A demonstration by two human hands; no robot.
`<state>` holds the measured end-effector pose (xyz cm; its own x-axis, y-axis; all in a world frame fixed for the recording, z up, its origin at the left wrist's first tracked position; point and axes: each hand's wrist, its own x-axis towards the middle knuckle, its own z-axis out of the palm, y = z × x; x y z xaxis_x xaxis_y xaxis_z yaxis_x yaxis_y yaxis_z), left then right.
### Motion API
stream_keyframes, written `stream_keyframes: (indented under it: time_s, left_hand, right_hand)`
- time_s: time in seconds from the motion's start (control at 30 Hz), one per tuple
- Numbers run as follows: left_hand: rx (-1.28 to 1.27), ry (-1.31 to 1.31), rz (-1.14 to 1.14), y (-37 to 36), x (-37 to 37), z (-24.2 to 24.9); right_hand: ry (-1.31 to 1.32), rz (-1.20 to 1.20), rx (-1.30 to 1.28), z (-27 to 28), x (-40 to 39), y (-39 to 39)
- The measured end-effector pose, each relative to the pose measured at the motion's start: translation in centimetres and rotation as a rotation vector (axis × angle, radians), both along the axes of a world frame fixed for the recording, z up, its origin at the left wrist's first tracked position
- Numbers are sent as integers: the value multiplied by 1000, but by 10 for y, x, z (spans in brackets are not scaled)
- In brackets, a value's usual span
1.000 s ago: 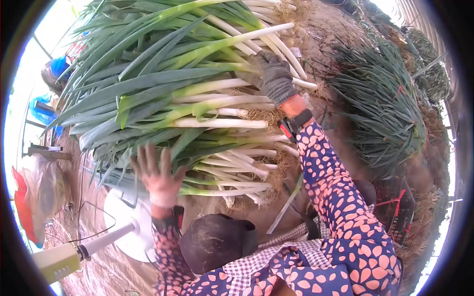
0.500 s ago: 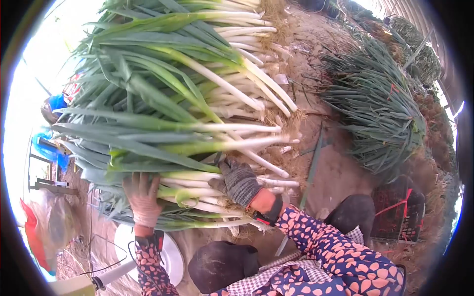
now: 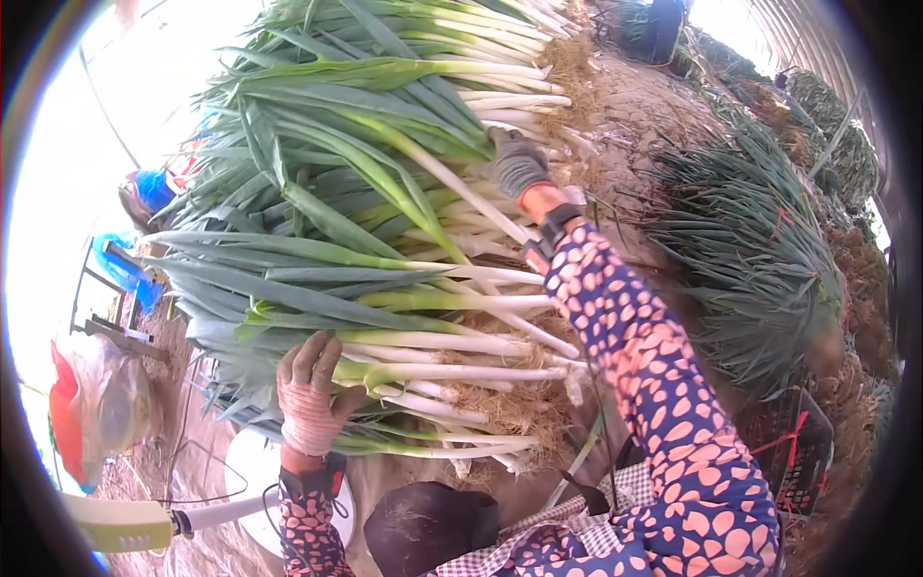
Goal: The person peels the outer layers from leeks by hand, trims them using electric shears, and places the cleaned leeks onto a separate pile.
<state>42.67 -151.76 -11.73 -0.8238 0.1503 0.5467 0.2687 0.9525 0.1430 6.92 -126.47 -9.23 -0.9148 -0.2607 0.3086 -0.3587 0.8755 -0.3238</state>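
A large heap of leeks [image 3: 327, 216] lies across the view, green leaves to the left and white stalks with brown roots to the right. My left hand [image 3: 312, 392], in a pale glove, rests at the near edge of the heap with its fingers apart, touching leaves and stalks. Farther up, my right hand [image 3: 519, 163], in a grey glove, reaches onto the heap where green leaves meet white stalks. Its fingers are curled at the stalks, and some are hidden, so what it holds is unclear.
Another pile of leeks [image 3: 755, 250] lies at the right, with a dark crate [image 3: 793, 447] below it. At lower left are a round white plate [image 3: 255, 490], a pale machine arm [image 3: 120, 524] and a plastic bag [image 3: 106, 399]. My dark-covered knee [image 3: 428, 524] is at the bottom.
My right hand has moved from the near stalks up to the far part of the heap. My left hand has stayed near the front leaves, its thumb now spread. The view has shifted slightly.
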Motion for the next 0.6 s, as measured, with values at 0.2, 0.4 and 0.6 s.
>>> stream_keyframes:
  time_s: [0.2, 0.4, 0.6]
  left_hand:
    - [-111, 184, -33, 22, -87, 23]
    - [-238, -84, 153, 12, -147, 3]
    - [-158, -86, 251, -12, -144, -23]
  right_hand:
    - [-57, 385, -139, -80, 89, -52]
    - [-69, 592, 14, -88, 146, -61]
    - [490, 772, -155, -23, 77, -44]
